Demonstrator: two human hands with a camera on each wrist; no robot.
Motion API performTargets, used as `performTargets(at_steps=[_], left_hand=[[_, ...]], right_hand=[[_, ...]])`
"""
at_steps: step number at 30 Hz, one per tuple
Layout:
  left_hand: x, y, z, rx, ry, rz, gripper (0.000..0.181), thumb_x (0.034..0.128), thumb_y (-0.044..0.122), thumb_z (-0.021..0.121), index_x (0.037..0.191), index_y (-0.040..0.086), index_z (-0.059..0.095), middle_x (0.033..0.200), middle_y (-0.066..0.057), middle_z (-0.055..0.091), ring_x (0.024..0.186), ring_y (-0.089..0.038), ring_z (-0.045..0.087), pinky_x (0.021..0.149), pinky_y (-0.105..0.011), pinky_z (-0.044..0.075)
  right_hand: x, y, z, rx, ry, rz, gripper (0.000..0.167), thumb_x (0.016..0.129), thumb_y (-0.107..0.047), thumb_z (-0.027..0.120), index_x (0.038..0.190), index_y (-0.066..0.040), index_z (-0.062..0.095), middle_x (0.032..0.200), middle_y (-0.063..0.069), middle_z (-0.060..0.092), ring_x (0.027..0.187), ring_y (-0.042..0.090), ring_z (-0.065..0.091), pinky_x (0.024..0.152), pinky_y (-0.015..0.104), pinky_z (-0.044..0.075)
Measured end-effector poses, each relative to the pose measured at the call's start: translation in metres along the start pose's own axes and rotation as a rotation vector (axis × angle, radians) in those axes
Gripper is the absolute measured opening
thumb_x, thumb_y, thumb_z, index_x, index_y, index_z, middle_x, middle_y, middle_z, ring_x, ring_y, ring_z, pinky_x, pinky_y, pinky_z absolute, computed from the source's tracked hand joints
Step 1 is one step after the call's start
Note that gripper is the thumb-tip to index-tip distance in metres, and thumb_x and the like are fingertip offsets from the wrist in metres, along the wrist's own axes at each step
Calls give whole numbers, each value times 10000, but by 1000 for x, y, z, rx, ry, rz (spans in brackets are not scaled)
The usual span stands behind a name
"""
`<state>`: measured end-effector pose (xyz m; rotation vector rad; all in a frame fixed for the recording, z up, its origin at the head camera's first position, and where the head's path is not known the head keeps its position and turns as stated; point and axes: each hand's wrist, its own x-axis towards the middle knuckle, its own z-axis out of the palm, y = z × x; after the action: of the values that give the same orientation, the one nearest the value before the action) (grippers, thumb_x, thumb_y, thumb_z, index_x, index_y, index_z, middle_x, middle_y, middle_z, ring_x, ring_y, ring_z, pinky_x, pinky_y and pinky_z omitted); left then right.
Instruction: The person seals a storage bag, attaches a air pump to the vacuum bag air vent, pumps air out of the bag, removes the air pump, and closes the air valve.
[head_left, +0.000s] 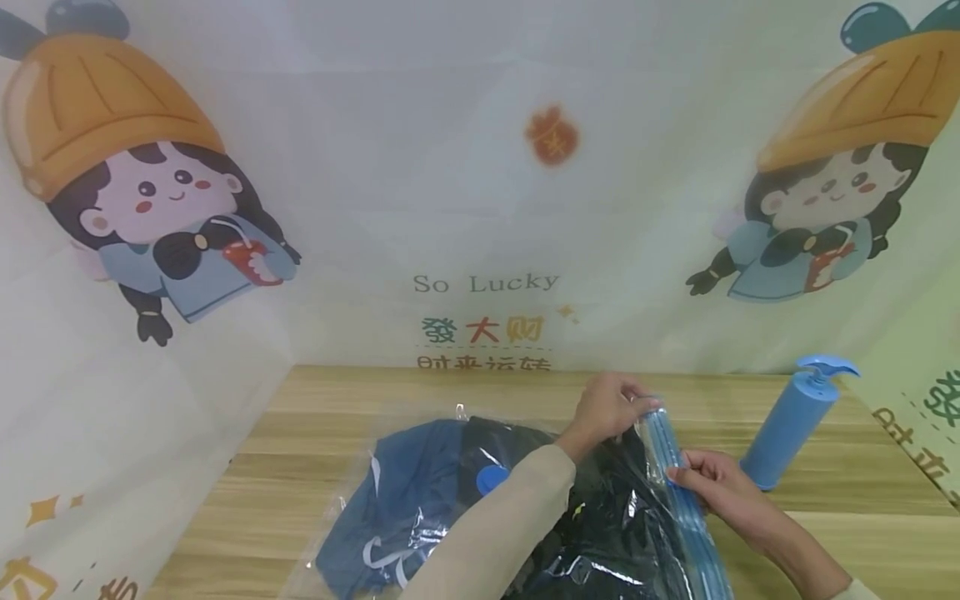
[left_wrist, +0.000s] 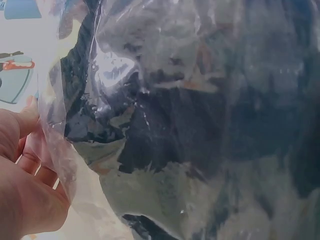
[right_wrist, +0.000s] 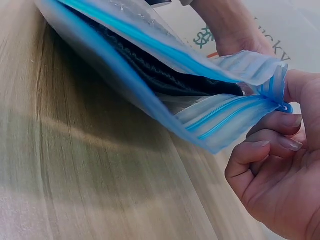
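Observation:
A clear vacuum storage bag (head_left: 420, 542) lies on the table with folded dark and blue clothes (head_left: 408, 475) inside and a round blue valve (head_left: 492, 478) on top. At its far right corner, my left hand (head_left: 606, 408) pinches the end of the blue-striped zip edge (head_left: 678, 492). Lower along that edge my right hand (head_left: 723, 490) pinches the strip between thumb and fingers. In the right wrist view the bag's mouth (right_wrist: 200, 117) gapes, showing black cloth (right_wrist: 165, 75) within, and the right fingers (right_wrist: 260, 150) curl at the blue strip. The left wrist view shows the plastic close up.
A blue hand pump (head_left: 791, 429) stands, tilted in the view, at the right just beyond my right hand. The wood-grain table (head_left: 247, 475) meets a printed cloth backdrop (head_left: 360, 208) at the back and both sides.

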<state>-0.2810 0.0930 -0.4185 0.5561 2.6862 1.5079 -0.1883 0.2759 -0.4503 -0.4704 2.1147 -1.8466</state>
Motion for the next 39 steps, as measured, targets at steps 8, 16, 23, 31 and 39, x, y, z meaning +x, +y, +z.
performTargets(at_steps=[8,16,23,31,39], left_hand=[[1,-1,-3,-19,10,8,150,924,239,779,928,90,786,697,75,597,539,-80,542,414,-222,431],[2,-4,-7,-24,11,17,151,920,228,781,888,81,776,697,73,606,561,-76,549,444,-215,451],[8,-15,-19,-2,54,18,163,914,237,783,861,83,770,760,58,627,652,-81,562,538,-219,482],[13,-24,-23,-19,59,48,161,920,209,780,876,55,774,707,58,635,577,-67,579,500,-214,481],[16,-26,-24,-8,73,4,165,919,218,783,843,73,766,694,62,620,585,-80,573,505,-223,478]], right_hand=[[-2,1,0,11,-50,-38,245,1047,-52,482,895,140,481,726,-78,612,662,74,614,604,281,562],[-1,0,0,13,-55,-26,211,1046,-55,487,896,78,555,740,-63,638,669,73,619,606,265,552],[3,0,6,-67,-30,-63,259,1032,-62,525,822,78,469,655,-108,494,571,23,463,517,206,426],[5,-2,9,-24,-53,-5,213,1037,-86,533,844,5,539,686,-83,552,597,42,517,552,207,465],[2,-3,10,-63,-93,-38,283,1040,-74,520,862,144,490,659,-98,484,583,26,450,528,207,400]])
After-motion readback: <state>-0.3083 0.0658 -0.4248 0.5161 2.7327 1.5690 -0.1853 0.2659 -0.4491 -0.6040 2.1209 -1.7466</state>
